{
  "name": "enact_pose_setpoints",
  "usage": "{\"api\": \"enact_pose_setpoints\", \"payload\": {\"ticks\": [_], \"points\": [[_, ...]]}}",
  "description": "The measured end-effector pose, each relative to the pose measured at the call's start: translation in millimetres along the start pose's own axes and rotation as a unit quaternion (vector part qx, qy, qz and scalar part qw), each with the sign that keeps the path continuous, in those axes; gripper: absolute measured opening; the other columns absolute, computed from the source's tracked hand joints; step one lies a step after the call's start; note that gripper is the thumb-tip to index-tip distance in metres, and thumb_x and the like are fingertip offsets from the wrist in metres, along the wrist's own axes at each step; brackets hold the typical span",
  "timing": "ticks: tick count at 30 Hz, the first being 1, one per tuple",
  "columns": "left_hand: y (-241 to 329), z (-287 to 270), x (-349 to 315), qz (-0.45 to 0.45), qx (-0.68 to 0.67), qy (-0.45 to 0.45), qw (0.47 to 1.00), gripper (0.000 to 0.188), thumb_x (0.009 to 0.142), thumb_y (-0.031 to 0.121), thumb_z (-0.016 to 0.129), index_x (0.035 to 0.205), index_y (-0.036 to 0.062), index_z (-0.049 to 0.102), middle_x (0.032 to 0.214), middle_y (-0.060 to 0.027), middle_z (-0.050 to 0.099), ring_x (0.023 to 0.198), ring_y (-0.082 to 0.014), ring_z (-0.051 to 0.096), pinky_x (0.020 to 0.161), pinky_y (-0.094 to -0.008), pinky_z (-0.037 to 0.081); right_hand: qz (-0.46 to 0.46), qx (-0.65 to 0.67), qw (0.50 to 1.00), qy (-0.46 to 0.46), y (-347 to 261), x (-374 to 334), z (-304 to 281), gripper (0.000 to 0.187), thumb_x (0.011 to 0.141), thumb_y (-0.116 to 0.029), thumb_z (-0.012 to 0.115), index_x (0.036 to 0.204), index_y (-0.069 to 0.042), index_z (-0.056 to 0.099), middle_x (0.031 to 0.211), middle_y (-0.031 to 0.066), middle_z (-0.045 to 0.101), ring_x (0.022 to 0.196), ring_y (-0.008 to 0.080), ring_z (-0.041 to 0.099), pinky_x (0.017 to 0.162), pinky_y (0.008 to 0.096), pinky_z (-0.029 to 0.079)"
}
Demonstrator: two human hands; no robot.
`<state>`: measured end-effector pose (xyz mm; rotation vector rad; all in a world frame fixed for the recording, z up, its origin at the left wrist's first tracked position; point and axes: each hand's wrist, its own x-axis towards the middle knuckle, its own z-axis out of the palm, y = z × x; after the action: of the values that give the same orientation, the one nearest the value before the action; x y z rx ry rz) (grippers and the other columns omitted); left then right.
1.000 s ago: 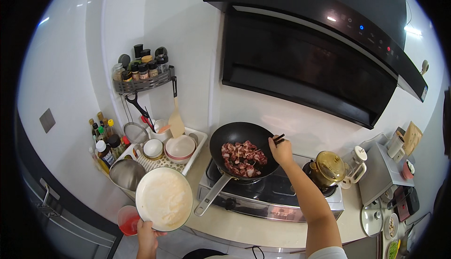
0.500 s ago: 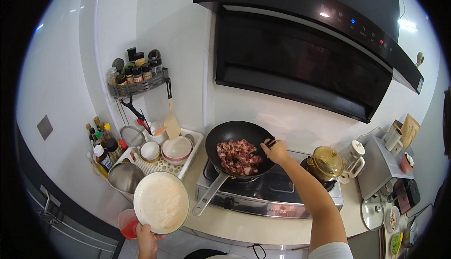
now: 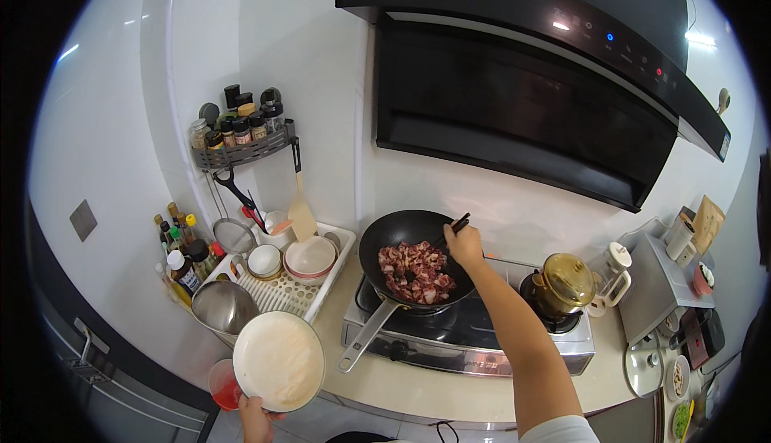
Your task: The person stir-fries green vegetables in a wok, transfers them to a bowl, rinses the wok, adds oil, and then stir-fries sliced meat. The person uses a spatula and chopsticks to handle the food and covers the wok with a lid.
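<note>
A dark wok (image 3: 391, 230) with a steel handle sits on the left burner of the gas stove. Chunks of raw-looking red meat (image 3: 415, 272) lie in its middle. Over the wok's right side, my right hand (image 3: 464, 244) is closed around dark chopsticks (image 3: 460, 222), which slant down toward the meat; their tips are hard to make out. At the lower left, my left hand (image 3: 255, 420) grips the rim of a wide white dish (image 3: 279, 360). The dish is tilted, and pale streaky residue coats its inside. No meat shows in it.
Left of the stove stand a dish rack (image 3: 341, 254) with bowls, a steel pot (image 3: 223, 308), bottles (image 3: 183, 270) and a red-tinted container (image 3: 226, 387). A lidded amber pot (image 3: 566, 284) occupies the right burner. The range hood (image 3: 522, 114) hangs above.
My right hand has moved left and farther back over the wok, bringing the chopsticks nearer the meat. The whole view has shifted slightly. My left hand still holds the dish.
</note>
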<state>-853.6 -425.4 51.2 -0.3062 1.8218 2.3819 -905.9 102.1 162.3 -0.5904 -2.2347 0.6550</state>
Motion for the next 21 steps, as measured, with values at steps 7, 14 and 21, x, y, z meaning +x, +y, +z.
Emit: {"api": "enact_pose_setpoints", "payload": {"ticks": [7,14,21], "points": [[-6.0,-14.6,5.4,-0.005,0.006,0.003,1.000,0.035,0.074,0.015,0.041,0.103,-0.0036,0.050,0.079,-0.0140,0.064,0.052,-0.0197,0.061,0.035,-0.0274,0.048,-0.116,0.028,0.987,-0.104,-18.7,-12.7,29.3,0.026,0.082,-0.024,0.058,0.071,-0.001,0.056,0.065,0.0200,0.056,0.067,0.0378,0.058,0.059,0.0416,0.046],[-6.4,-19.0,5.0,0.005,-0.003,-0.003,1.000,0.037,0.074,0.015,0.041,0.104,-0.0045,0.050,0.079,-0.0142,0.064,0.050,-0.0197,0.060,0.034,-0.0272,0.047,-0.167,-0.012,0.983,-0.080,-11.3,-24.4,10.8,0.030,0.081,-0.028,0.058,0.072,0.000,0.060,0.066,0.0187,0.059,0.065,0.0365,0.059,0.058,0.0415,0.048],[-3.7,-12.6,6.9,-0.003,0.007,0.007,1.000,0.041,0.074,0.015,0.040,0.109,-0.0042,0.049,0.080,-0.0148,0.063,0.050,-0.0202,0.060,0.035,-0.0272,0.047,-0.114,-0.046,0.987,-0.102,-18.2,-37.4,-37.6,0.025,0.082,-0.025,0.058,0.072,-0.001,0.059,0.062,0.0178,0.057,0.061,0.0351,0.058,0.054,0.0399,0.047]]}}
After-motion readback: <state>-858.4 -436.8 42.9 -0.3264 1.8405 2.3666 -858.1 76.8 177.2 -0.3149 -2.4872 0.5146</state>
